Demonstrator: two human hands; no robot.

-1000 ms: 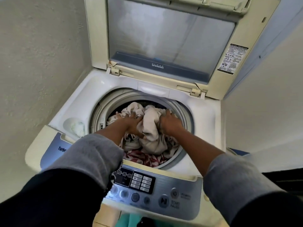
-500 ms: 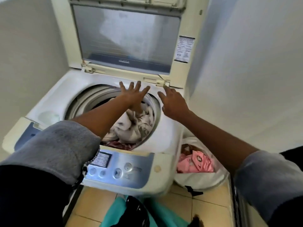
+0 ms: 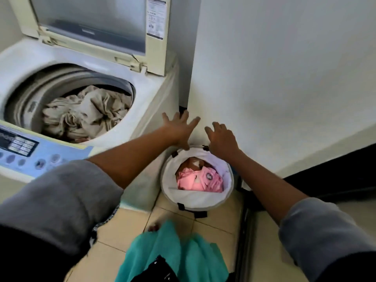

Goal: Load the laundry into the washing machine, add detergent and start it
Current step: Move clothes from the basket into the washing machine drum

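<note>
The left hand (image 3: 179, 129) and right hand (image 3: 222, 139) are held with fingers spread and loose, nothing grasped, just above the far rim of the round white fabric laundry basket (image 3: 195, 204). Inside it the crumpled pink garments (image 3: 200, 183) are judged light, soft and limp, best bunched from the top. Left of the basket, beige cloth (image 3: 85, 112) is heaped in the white top-loading washing machine (image 3: 146, 94).

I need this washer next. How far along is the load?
Done: beige laundry lies in the drum, lid raised. In hand: left hand and right hand, both open and empty, reach toward the basket beside the machine. Left: pink clothes remain in the basket; no detergent shows, and the control panel is untouched.
</note>
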